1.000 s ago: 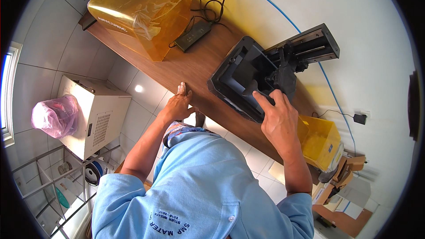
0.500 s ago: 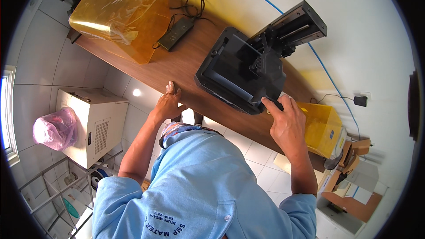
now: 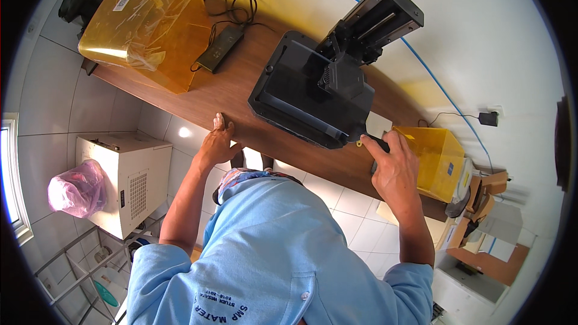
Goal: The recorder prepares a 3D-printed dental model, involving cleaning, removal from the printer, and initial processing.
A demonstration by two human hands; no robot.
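Note:
A black 3D printer (image 3: 289, 84), with an upright rail carrying a boxy head over a dark vat, stands on the brown desk (image 3: 150, 87). My right hand (image 3: 392, 165) grips a black-handled tool (image 3: 376, 143) at the printer's near right corner; its far end looks like a scraper blade, partly unclear. My left hand (image 3: 214, 144) rests on the desk's front edge with fingers extended, holding nothing.
An orange transparent cover (image 3: 150, 18) and black power adapter (image 3: 220, 48) with cables lie left. A yellow bin (image 3: 433, 162) sits right, a pale square (image 3: 378, 123) behind my tool. Below left are a cream cabinet (image 3: 126, 186) and metal rack; a blue cable crosses the wall.
My right hand and tool have moved rightward from over the vat to the printer's corner. The view has shifted, with printer and orange cover now further left in it.

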